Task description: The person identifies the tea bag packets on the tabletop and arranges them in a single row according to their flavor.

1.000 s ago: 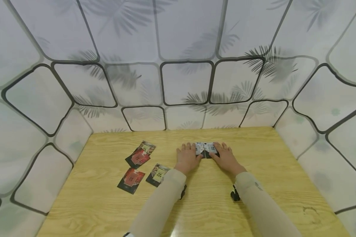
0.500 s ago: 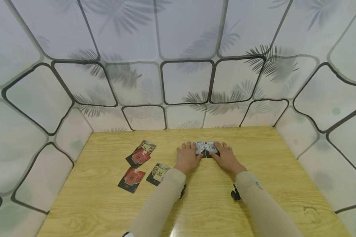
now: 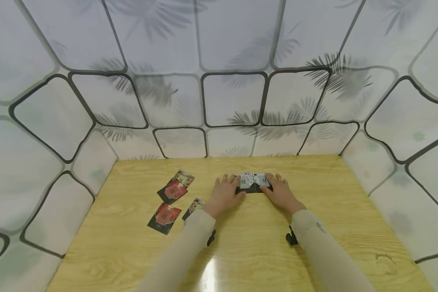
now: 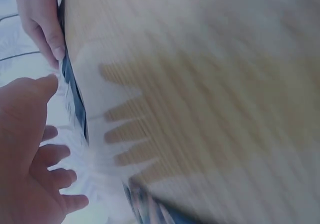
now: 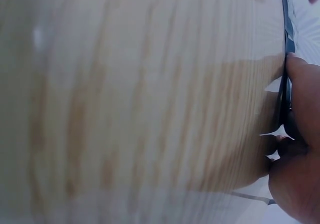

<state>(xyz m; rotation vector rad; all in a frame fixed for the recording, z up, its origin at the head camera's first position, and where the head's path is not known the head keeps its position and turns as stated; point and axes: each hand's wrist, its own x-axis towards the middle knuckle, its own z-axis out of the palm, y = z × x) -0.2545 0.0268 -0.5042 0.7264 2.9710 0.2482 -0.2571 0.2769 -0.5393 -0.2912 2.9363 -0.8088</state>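
Note:
Two grey-and-black printed cards lie side by side near the back of the table, a left card (image 3: pixel 245 183) and a right card (image 3: pixel 261 182). My left hand (image 3: pixel 224 196) is beside the left card's outer edge; in the left wrist view its fingers (image 4: pixel 54 155) are spread and raised off the tabletop. My right hand (image 3: pixel 282 196) rests on the right card's outer side, its thumb on the lower part. From the right wrist view, the thumb (image 5: pixel 299 67) touches the card's near edge (image 5: pixel 286 87).
Left of my hands lie a yellow-printed card (image 3: pixel 184 177) under a red one (image 3: pixel 173 190), another red card (image 3: pixel 164 217), and a yellow-printed card (image 3: pixel 193 207) partly hidden by my left sleeve. Patterned fabric walls (image 3: pixel 226 101) enclose the wooden table (image 3: pixel 255 247) at back and sides.
My left hand has shifted slightly left and come off the left grey card, showing more of it. The right hand stays on the right card. The head view has tilted slightly.

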